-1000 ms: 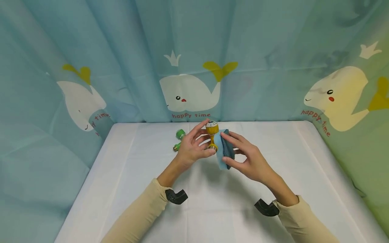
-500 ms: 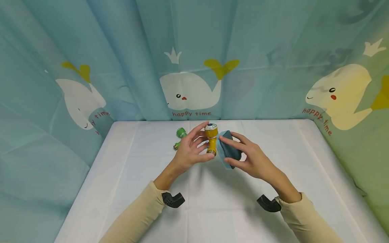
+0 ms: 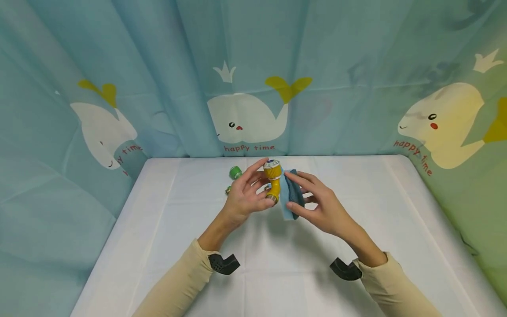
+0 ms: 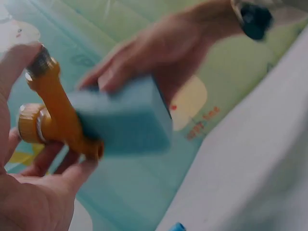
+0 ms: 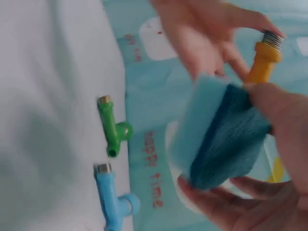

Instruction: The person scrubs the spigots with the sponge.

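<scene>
My left hand [image 3: 244, 199] holds a yellow valve [image 3: 272, 172] above the table, thumb and fingertips at its ends. The valve has a ribbed round knob and a silver threaded end, clear in the left wrist view as the orange-yellow body [image 4: 57, 103]. My right hand [image 3: 325, 206] grips a sponge [image 3: 294, 197] between thumb and fingers. It is light blue with a dark blue textured layer on the hand's side; both layers show on the sponge [image 5: 228, 144] in the right wrist view. Its light face is right against the valve's side.
On the white table [image 3: 190, 246] behind my left hand lies a green valve [image 3: 235, 172], partly covered by the hand. A blue valve [image 5: 113, 199] lies beside it in the right wrist view. A curtain [image 3: 253, 53] printed with whales surrounds the table.
The yellow valve has tilted in my left hand and shifted slightly left. The sponge swung right and down, then came back left against the valve.
</scene>
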`<state>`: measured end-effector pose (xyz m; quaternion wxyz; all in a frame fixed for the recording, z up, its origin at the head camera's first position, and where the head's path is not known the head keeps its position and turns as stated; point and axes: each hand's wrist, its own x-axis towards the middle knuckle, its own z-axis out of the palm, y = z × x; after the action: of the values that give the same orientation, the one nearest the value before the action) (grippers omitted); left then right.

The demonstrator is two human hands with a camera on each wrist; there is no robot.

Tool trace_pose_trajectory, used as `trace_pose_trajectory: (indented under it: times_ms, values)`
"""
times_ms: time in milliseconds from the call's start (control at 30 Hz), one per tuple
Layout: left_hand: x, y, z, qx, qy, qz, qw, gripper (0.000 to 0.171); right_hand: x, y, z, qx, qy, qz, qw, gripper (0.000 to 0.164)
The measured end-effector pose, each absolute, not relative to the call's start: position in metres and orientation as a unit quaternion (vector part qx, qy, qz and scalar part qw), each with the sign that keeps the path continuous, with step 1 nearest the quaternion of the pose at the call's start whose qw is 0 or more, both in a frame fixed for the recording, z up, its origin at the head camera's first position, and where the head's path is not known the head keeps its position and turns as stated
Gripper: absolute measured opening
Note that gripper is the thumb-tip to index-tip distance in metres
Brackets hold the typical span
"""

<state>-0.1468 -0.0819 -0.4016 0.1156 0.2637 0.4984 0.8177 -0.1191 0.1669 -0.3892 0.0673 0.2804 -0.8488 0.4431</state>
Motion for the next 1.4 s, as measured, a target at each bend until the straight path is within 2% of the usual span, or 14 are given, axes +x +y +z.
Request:
trace_pose_trajectory:
  times_ms: [167,300,600,767,967,1200,1400]
  values:
    - [-0.146,-0.084,-0.401,0.256,0.501,0.819,0.112,0.111,-0.120,0.168,-0.391,0.262,-0.860,0.431,0.076,0.069]
    - [-0.147,-0.084,-0.401,0.261,0.503,0.817,0.111,0.112,-0.120,0.167,-0.390,0.277,-0.852,0.441,0.057,0.069]
    - [-0.143,-0.085,-0.401,0.263,0.497,0.819,0.119,0.111,-0.121,0.168,-0.389,0.277,-0.855,0.435,0.055,0.069]
    - [-0.144,-0.087,-0.402,0.261,0.514,0.810,0.105,0.105,-0.117,0.166,-0.384,0.272,-0.855,0.432,0.089,0.069]
    - [-0.146,-0.088,-0.404,0.273,0.555,0.782,0.079,0.099,-0.104,0.157,-0.378,0.323,-0.822,0.462,0.085,0.068]
    - [-0.145,-0.087,-0.408,0.247,0.528,0.804,0.112,0.095,-0.106,0.156,-0.386,0.331,-0.845,0.402,0.123,0.067]
    - [-0.143,-0.087,-0.409,0.238,0.525,0.808,0.127,0.099,-0.113,0.157,-0.395,0.307,-0.851,0.376,0.200,0.070]
